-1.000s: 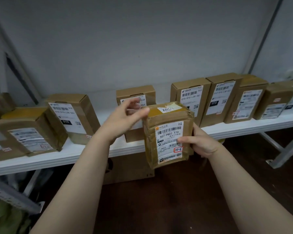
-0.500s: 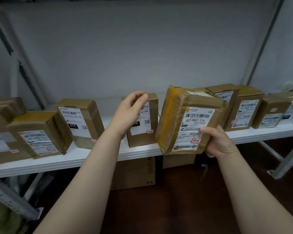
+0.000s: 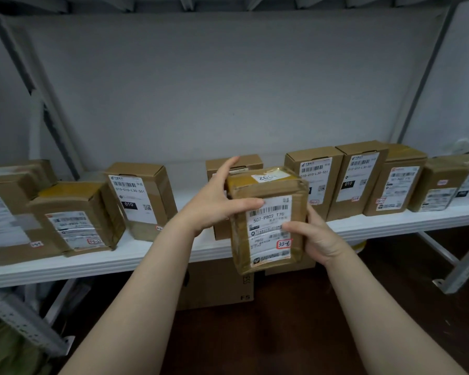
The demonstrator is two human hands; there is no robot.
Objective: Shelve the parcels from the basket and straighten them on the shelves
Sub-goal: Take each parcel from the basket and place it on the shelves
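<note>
Here's the parcel (image 3: 268, 220), upright with its label facing us, held in the air just in front of the shelf (image 3: 119, 263), its lower half dipping below the front lip, so it isn't resting on the board yet. The right hand (image 3: 317, 239) grasps the right edge low down, thumb on the label and fingers wrapped out of sight behind. The left hand (image 3: 217, 204) clasps the upper left edge, thumb flat across the front and fingers reaching up behind. The parcel sits squarely between the two palms, held by its sides. It looks like stiff cardboard under wrinkled glossy tape, so I'd call it rigid but a touch slick, and probably not heavy given how it's carried by its edges. Those side edges are the place to hold; the taped faces could slide. On the shelf directly behind stands a small box (image 3: 244, 162), with a labelled box (image 3: 313, 182) just right of it.
</note>
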